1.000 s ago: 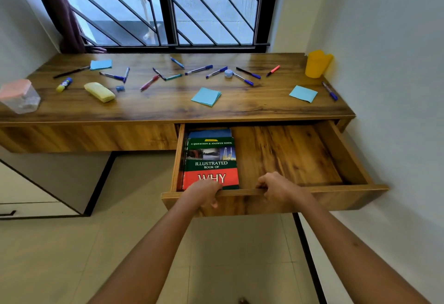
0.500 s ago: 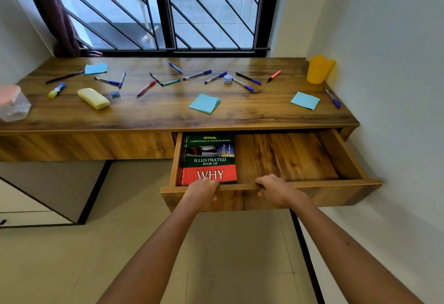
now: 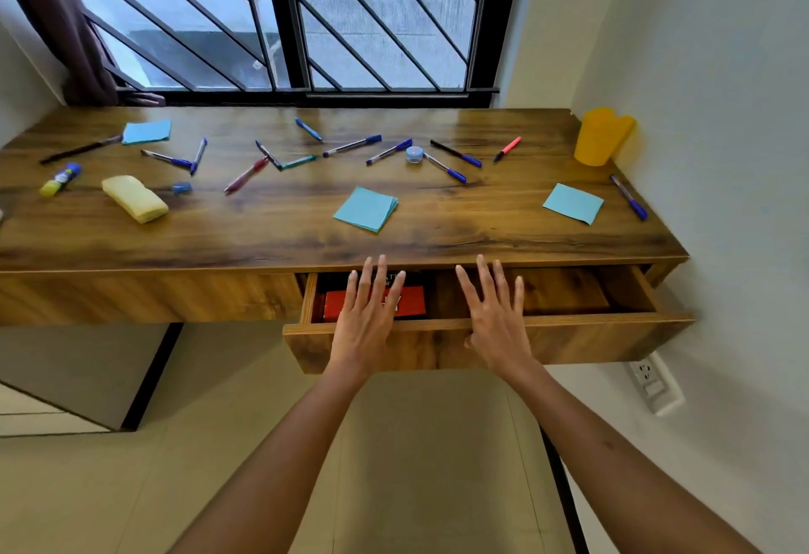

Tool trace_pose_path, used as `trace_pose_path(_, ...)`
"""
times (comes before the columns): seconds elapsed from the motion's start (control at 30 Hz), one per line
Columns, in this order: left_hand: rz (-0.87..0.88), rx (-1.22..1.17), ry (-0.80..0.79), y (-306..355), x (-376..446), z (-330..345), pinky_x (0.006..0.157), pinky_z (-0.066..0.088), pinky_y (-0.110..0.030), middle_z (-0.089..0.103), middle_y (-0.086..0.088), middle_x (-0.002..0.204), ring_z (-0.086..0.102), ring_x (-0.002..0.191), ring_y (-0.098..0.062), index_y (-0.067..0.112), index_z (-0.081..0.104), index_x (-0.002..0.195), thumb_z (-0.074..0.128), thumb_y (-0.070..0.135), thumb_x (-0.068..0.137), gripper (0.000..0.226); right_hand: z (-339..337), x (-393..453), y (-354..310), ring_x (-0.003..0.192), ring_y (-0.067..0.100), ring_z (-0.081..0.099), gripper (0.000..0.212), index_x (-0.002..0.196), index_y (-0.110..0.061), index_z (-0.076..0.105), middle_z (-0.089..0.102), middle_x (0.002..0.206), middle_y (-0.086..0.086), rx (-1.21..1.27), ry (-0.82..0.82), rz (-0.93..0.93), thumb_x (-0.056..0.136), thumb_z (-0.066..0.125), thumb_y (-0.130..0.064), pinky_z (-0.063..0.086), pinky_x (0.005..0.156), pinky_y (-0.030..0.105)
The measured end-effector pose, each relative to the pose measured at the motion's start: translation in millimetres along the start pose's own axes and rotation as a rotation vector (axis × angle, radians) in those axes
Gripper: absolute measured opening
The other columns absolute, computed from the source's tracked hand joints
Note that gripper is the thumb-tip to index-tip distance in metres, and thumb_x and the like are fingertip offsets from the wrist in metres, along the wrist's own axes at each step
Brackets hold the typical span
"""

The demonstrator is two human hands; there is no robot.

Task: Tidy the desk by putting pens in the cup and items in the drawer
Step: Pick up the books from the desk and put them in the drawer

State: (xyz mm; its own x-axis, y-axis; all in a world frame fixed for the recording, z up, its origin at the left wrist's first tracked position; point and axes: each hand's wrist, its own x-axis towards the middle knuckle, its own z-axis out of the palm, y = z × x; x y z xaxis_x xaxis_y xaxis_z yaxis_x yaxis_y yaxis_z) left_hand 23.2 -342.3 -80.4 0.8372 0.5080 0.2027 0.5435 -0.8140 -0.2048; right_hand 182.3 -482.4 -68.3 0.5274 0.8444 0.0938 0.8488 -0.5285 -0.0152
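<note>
The wooden drawer [image 3: 591, 337] under the desk top [image 3: 280, 225] stands partly open, with a red and green book [image 3: 413, 302] inside at its left. My left hand [image 3: 365, 317] and my right hand [image 3: 497, 317] hover above the drawer's front edge, fingers straight and spread, holding nothing. Several pens lie scattered along the back of the desk, among them a blue one [image 3: 352, 145] and a red one [image 3: 508, 148]. A yellow cup [image 3: 599, 137] stands at the back right corner. Blue sticky notes [image 3: 367, 208] lie near the middle.
A yellow eraser-like block [image 3: 135, 199], a glue stick [image 3: 60, 179], a small round blue container [image 3: 414, 154] and two more blue note pads [image 3: 573, 203] [image 3: 146, 131] lie on the desk. A wall with a power socket [image 3: 654, 383] is at the right; a barred window behind.
The drawer has slid inward and now shows only a narrow opening. Both hands let go of its front edge and lifted with fingers spread. The camera moved closer to the desk.
</note>
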Motion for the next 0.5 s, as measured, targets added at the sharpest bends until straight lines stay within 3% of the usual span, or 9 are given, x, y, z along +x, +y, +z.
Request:
trace_pose_path(0.23, -0.083, 0.030, -0.086, -8, 46, 16, 0.119, 0.005, -0.051, -0.015, -0.025, 0.155, -0.014, 0.143, -0.041, 0.002, -0.024, 0.144, 0.053, 0.022, 0.093, 0.094, 4, 50, 5, 0.146, 0.038, -0.001, 0.122, 0.151, -0.026, -0.003, 0.007, 0.160, 0.016, -0.065, 0.016, 0.006, 0.065, 0.083, -0.015, -0.002, 0.112, 0.058)
trace_pose_path(0.33, -0.107, 0.053, -0.125, -10, 60, 16, 0.116, 0.022, -0.051, 0.015, -0.026, 0.155, 0.015, 0.143, -0.042, 0.000, 0.003, 0.148, 0.059, 0.015, 0.092, 0.081, 5, 68, 5, 0.146, 0.038, 0.007, 0.111, 0.152, -0.021, 0.005, 0.014, 0.159, 0.016, -0.089, -0.022, -0.003, 0.071, 0.080, -0.012, 0.004, 0.114, 0.060)
trace_pose_path(0.5, -0.060, 0.139, -0.133, -13, 75, 11, 0.095, 0.050, -0.047, 0.056, -0.027, 0.127, 0.055, 0.117, -0.041, -0.002, 0.050, 0.130, 0.071, 0.012, 0.081, 0.055, 10, 88, 6, 0.132, 0.041, 0.042, 0.087, 0.141, -0.011, 0.043, 0.046, 0.143, 0.019, -0.223, -0.010, -0.013, 0.065, 0.085, -0.012, 0.037, 0.105, 0.059)
